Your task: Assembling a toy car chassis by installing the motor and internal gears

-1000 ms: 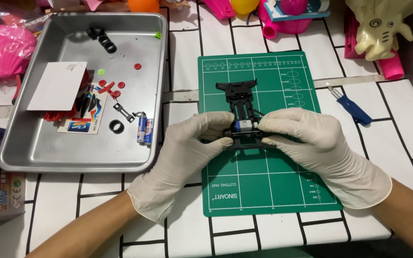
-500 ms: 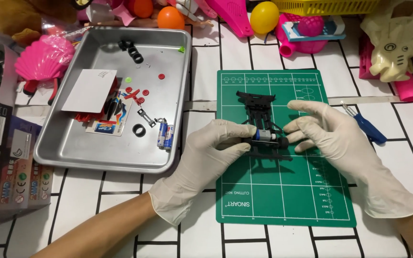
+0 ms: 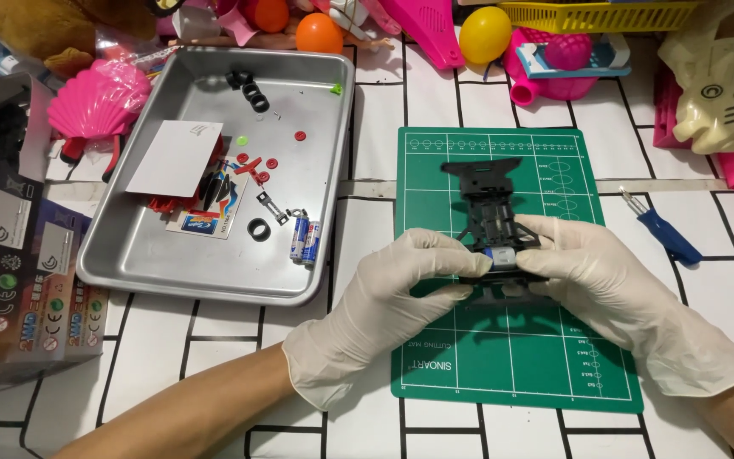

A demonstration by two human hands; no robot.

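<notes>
Both gloved hands crowd over the near end of the black plastic chassis (image 3: 493, 223), so that end is mostly hidden; only a small blue and silver part peeks out between the fingers, and what it is I cannot make out. The left hand (image 3: 384, 310) pinches the chassis from its side, thumb on top and fingers curled under, and the right hand (image 3: 618, 293) clamps the opposite side the same way. The far end of the chassis is in plain sight, a ribbed frame with a flat bumper, lying on the green cutting mat (image 3: 516, 374) printed with a pale grid. The gloves are thin, creamy latex, wrinkled at the wrists. To the left sits a dull metal tray (image 3: 214, 280) with rounded corners, holding black rubber tyres (image 3: 250, 89), small red bits, two batteries (image 3: 304, 238) and a white card (image 3: 173, 159). A blue-handled screwdriver (image 3: 666, 234) lies on the tiled white surface (image 3: 367, 110).
</notes>
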